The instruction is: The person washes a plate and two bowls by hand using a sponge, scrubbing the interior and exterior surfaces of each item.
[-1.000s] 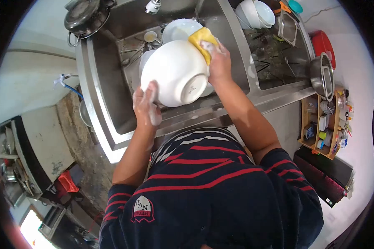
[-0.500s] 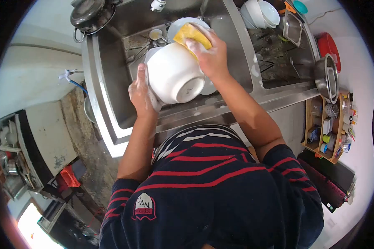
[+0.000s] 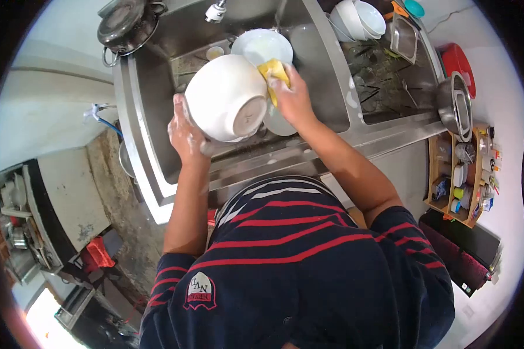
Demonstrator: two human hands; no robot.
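Observation:
A large white bowl (image 3: pixel 218 96) is tilted over the sink, its round base facing toward me and to the right. My left hand (image 3: pixel 186 131), with suds on it, grips the bowl's left side. In my right hand (image 3: pixel 291 96) is a yellow sponge (image 3: pixel 273 71), pressed against the bowl's upper right side. Behind the bowl, a white plate (image 3: pixel 263 45) lies in the sink. Another pale dish (image 3: pixel 279 123) shows partly below the sponge, and a small round cup (image 3: pixel 214 53) sits beyond the bowl.
A dark pot (image 3: pixel 125 29) stands at the sink's upper left corner, near the faucet (image 3: pixel 215 11). White bowls (image 3: pixel 349 20) and a metal tray (image 3: pixel 404 38) are in the right basin. Metal bowls (image 3: pixel 455 107) and a red basin (image 3: pixel 457 64) are at the far right.
The bowl and my left hand have moved left. My right hand has slid the sponge down along the bowl's right side, and more of the plate behind shows.

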